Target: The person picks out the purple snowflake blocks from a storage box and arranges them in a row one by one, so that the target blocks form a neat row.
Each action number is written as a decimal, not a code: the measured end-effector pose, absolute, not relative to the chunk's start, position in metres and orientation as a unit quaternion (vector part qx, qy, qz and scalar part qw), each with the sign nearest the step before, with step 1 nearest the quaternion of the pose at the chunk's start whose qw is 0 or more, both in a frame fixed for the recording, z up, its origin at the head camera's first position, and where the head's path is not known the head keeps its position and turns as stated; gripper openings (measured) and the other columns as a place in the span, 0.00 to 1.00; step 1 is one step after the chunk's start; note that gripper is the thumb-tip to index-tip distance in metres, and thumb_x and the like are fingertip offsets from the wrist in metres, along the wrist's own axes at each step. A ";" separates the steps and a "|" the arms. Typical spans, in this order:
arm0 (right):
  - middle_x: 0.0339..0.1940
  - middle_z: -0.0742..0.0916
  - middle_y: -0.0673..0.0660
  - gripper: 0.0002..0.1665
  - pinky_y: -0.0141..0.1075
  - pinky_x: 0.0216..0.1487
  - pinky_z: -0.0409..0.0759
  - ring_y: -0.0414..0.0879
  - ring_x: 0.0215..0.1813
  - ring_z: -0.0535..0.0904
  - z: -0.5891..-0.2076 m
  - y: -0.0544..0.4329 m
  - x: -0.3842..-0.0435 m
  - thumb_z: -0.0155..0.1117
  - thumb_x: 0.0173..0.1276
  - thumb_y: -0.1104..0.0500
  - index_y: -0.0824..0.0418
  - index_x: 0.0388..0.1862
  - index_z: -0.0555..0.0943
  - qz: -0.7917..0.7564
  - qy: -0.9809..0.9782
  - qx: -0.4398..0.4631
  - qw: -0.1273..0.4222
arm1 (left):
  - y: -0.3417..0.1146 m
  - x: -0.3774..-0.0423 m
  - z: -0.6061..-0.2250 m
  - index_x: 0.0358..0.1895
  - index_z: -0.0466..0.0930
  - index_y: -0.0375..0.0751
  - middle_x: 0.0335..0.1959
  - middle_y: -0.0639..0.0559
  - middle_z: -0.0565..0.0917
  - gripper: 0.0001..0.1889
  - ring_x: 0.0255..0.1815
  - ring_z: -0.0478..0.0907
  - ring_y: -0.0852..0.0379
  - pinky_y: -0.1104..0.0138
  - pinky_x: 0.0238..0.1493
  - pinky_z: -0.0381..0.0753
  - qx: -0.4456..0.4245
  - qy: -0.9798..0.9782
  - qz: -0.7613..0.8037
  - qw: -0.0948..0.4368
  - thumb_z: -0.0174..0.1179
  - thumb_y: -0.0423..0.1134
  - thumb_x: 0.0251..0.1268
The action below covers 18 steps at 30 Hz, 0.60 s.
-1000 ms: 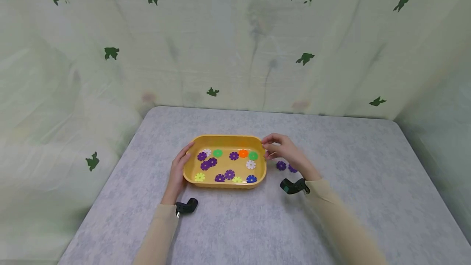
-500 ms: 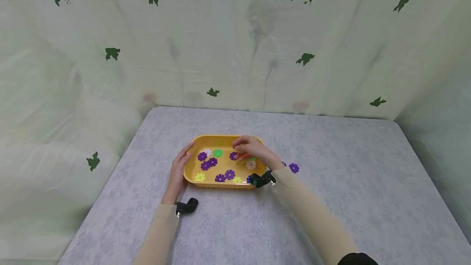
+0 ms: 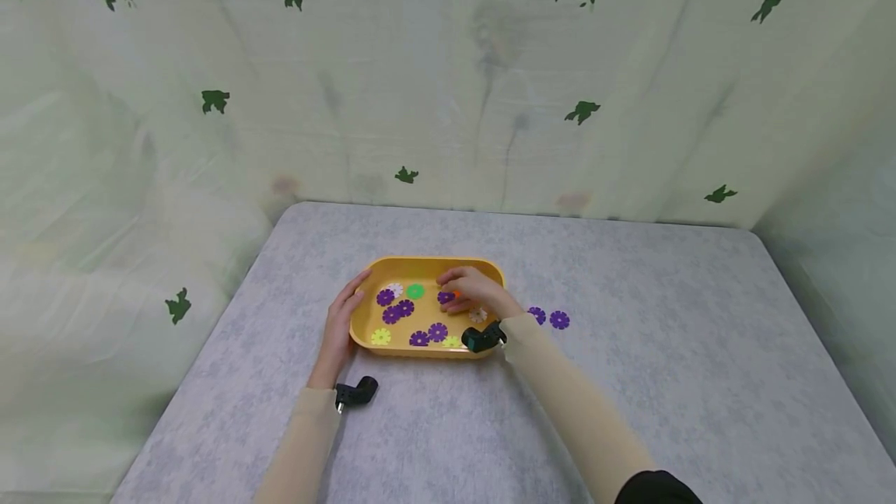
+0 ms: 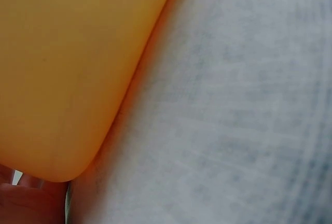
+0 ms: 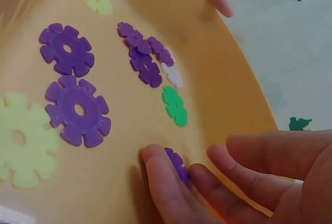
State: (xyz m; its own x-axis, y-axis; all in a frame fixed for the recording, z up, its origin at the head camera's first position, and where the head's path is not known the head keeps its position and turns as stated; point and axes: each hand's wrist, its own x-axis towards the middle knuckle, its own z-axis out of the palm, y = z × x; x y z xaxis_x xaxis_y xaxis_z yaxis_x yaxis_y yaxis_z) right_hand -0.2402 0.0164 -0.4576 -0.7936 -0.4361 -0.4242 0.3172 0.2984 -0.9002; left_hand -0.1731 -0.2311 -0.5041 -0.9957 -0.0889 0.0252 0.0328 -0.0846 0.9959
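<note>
Fingers parted, the right hand [image 3: 481, 292] flanks a notched purple plastic disc [image 5: 178, 167], whether pinching unclear, in a smooth yellow tray [image 3: 413, 267] towards the mottled grey tabletop [image 3: 665, 317]'s left edge; the straight-fingered left hand [image 3: 341, 327] touches the tray. Leaf-printed sheeting [image 3: 455, 84] hangs behind.

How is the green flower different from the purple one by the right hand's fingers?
Color: the green flower is bright green, and the purple flower is deep purple.
Place: the purple flower is right at the right hand; the green flower lies apart from it.
View: from the right wrist, the green flower shows whole, but the purple flower is partly hidden.
Both are inside the yellow tray and have notched edges.
</note>
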 end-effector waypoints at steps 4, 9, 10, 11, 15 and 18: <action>0.45 0.83 0.66 0.17 0.41 0.42 0.84 0.56 0.40 0.84 -0.457 0.016 -0.239 0.51 0.74 0.64 0.72 0.56 0.76 -0.570 0.757 -0.050 0.316 | -0.230 -0.173 -0.504 0.70 0.66 0.42 0.71 0.53 0.65 0.22 0.72 0.56 0.61 0.70 0.69 0.57 0.018 -0.679 -0.733 0.041 0.44 0.43 0.77; 0.40 0.85 0.68 0.16 0.42 0.42 0.84 0.56 0.36 0.85 -0.453 0.014 -0.235 0.50 0.73 0.66 0.74 0.54 0.77 -0.551 0.766 -0.054 0.328 | -0.230 -0.173 -0.503 0.70 0.66 0.42 0.71 0.53 0.65 0.22 0.72 0.56 0.60 0.70 0.69 0.58 0.015 -0.676 -0.735 0.043 0.43 0.42 0.77; 0.38 0.85 0.68 0.15 0.42 0.41 0.84 0.55 0.35 0.85 -0.452 0.014 -0.234 0.50 0.72 0.67 0.74 0.52 0.77 -0.547 0.768 -0.053 0.328 | -0.230 -0.173 -0.503 0.70 0.66 0.42 0.71 0.53 0.65 0.22 0.72 0.56 0.60 0.70 0.69 0.58 0.015 -0.676 -0.736 0.044 0.43 0.42 0.77; 0.36 0.85 0.67 0.14 0.41 0.40 0.84 0.54 0.33 0.85 -0.452 0.014 -0.234 0.50 0.72 0.68 0.75 0.50 0.78 -0.544 0.771 -0.052 0.327 | -0.230 -0.173 -0.503 0.70 0.66 0.42 0.71 0.53 0.65 0.22 0.72 0.56 0.60 0.70 0.69 0.57 0.014 -0.676 -0.736 0.044 0.43 0.42 0.77; 0.28 0.84 0.64 0.10 0.38 0.34 0.85 0.49 0.25 0.83 -0.455 0.014 -0.235 0.50 0.69 0.72 0.76 0.40 0.79 -0.533 0.782 -0.049 0.320 | -0.230 -0.173 -0.504 0.70 0.66 0.42 0.71 0.53 0.65 0.22 0.72 0.56 0.60 0.71 0.69 0.57 0.014 -0.681 -0.731 0.046 0.43 0.41 0.78; 0.25 0.83 0.62 0.08 0.36 0.32 0.85 0.46 0.23 0.81 -0.458 0.015 -0.236 0.51 0.68 0.73 0.73 0.35 0.79 -0.525 0.788 -0.051 0.316 | -0.230 -0.173 -0.504 0.70 0.66 0.43 0.71 0.54 0.65 0.22 0.72 0.56 0.61 0.71 0.69 0.57 0.015 -0.685 -0.727 0.045 0.43 0.42 0.77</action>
